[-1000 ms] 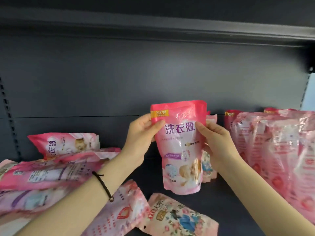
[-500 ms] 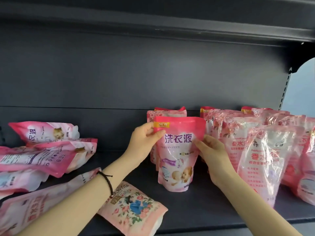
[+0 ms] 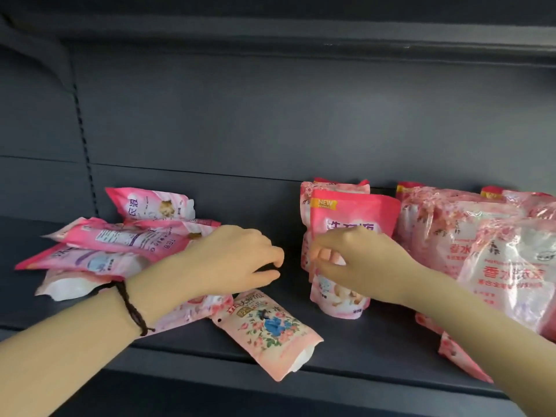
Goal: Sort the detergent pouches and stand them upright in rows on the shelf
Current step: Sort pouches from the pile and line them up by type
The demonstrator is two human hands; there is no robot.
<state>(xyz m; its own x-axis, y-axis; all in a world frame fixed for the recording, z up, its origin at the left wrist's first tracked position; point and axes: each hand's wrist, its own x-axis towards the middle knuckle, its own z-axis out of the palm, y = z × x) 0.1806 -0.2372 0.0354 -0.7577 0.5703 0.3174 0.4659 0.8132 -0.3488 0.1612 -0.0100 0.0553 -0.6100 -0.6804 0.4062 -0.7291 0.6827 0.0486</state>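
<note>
The right hand point(image 3: 361, 263) hangs in front of the NEW pouch point(image 3: 352, 212), covering its middle. Its fingers point(image 3: 326, 255) are curled and blurred, and I cannot tell whether they pinch the pouch or only sit before it. The pouch stands upright on the shelf point(image 3: 361, 350), directly behind this hand, its base showing just under the palm. A second pouch point(image 3: 331, 188) stands touching its back. Right of the hand's wrist stand the rows point(image 3: 445, 236) of paler pouches, upright and packed together.

The left hand point(image 3: 234, 260) hovers apart from the right one, with bare shelf between them. Its fingers are loosely curled and hold nothing. A dark cord point(image 3: 132, 308) circles its wrist. Behind and left of this hand lies the pile point(image 3: 120, 242) of pink pouches, flat and overlapping. Just below its fingertips, nearer the shelf's front edge, a floral pouch point(image 3: 264, 326) lies flat and askew.
</note>
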